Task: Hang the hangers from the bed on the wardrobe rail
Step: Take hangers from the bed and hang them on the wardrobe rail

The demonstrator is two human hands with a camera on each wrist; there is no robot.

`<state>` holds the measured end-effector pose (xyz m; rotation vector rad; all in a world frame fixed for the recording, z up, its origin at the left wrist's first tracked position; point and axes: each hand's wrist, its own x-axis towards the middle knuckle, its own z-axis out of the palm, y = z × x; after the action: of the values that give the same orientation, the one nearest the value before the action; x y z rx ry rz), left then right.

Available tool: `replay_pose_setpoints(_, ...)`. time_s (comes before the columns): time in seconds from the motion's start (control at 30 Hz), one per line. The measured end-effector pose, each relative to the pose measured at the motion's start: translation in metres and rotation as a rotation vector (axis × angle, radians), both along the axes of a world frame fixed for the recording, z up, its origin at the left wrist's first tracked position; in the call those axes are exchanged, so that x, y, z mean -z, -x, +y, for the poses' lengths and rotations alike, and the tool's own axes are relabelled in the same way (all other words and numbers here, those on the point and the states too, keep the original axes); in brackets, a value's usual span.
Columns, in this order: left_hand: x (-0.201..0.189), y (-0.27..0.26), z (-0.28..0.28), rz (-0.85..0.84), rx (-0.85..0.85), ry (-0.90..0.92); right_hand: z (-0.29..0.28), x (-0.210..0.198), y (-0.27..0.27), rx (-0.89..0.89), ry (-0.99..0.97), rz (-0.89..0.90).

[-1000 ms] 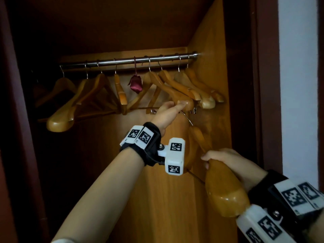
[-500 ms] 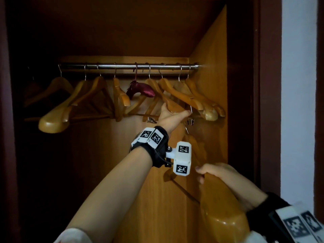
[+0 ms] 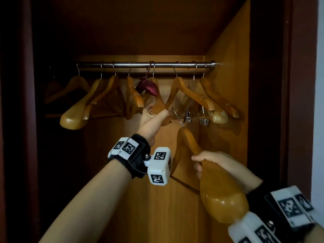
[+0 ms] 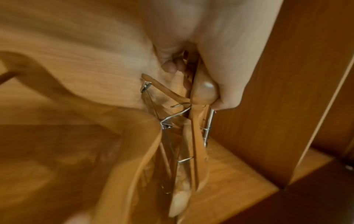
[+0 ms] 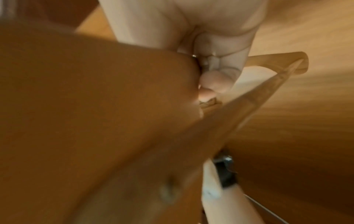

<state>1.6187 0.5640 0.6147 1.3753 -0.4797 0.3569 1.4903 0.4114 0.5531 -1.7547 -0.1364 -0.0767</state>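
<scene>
Since a second ago the left hand (image 3: 150,116) has shifted leftward along the row, dragging one hung hanger (image 3: 158,102) with it, so a gap on the wardrobe rail (image 3: 140,64) now stands open just right of that hand; the red padded hanger (image 3: 148,85) has swung round too. Far left of the left hand: four or so wooden hangers already on the rail, dim. Left hand: fingers and thumb curled round the lower end of the hung hanger, holding it aside. Right of the gap: three more hangers with clips (image 3: 201,95), hung against the wardrobe side wall (image 3: 228,85). Lower right: right hand (image 3: 215,163) grips the shoulder of a loose wooden hanger (image 3: 210,172), its hook (image 3: 177,116) pointing up toward the gap but well below the rail, not yet on. Judgement: most hung, this one pending; the bed is out of view, so what remains is unknown.
</scene>
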Motion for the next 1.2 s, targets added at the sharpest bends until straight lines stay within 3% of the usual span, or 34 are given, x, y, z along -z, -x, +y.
replay_pose_setpoints(0.43,0.001,-0.004,0.033,0.041,0.076,0.042,0.034,-0.101,-0.035,0.001,-0.253,-0.235)
replay_pose_setpoints(0.7,-0.006,-0.004,0.045,0.083,0.154,0.093,0.057,-0.15,-0.081,0.067,-0.259,-0.253)
replay_pose_setpoints(1.03,0.004,-0.009,0.051,0.027,0.118,0.062,0.065,-0.147,-0.116,-0.026,-0.457,-0.279)
replay_pose_setpoints(1.2,0.005,-0.01,0.052,0.019,0.129,0.053,0.066,-0.139,-0.125,0.006,-0.431,-0.201)
